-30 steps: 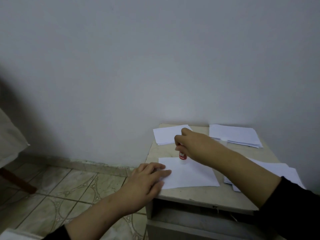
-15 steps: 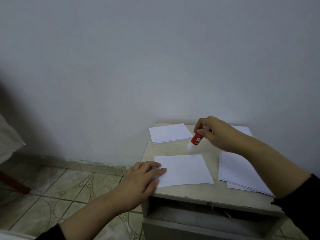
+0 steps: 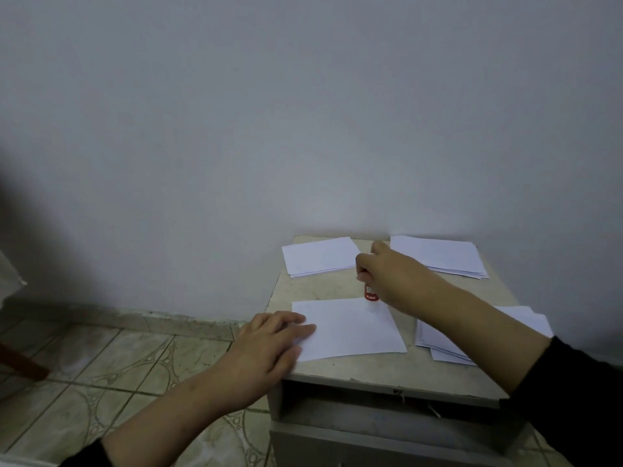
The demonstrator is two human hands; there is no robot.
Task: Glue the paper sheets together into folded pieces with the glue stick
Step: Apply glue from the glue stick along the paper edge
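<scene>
A small beige-topped cabinet [image 3: 337, 291] stands against a plain pale wall [image 3: 303, 112], and a single white rectangular paper sheet [image 3: 354, 328] lies flat near its front edge. The left hand [image 3: 269, 345] rests at the sheet's left end with its fingers nearly straight and lying flat on the paper at the cabinet's left edge. The right hand [image 3: 387, 278] has its fingers curled round a small red-labelled glue stick [image 3: 371, 294], held upright with its lower end at the far right corner of the sheet. A stack of white folded pieces [image 3: 320, 257] sits at the back left corner, a second white paper stack [image 3: 445, 257] at the back right corner, and a third loose white pile [image 3: 438, 342] lies by the right edge, partly hidden under the right forearm. Patterned floor tiles [image 3: 118, 365] show to the left.
</scene>
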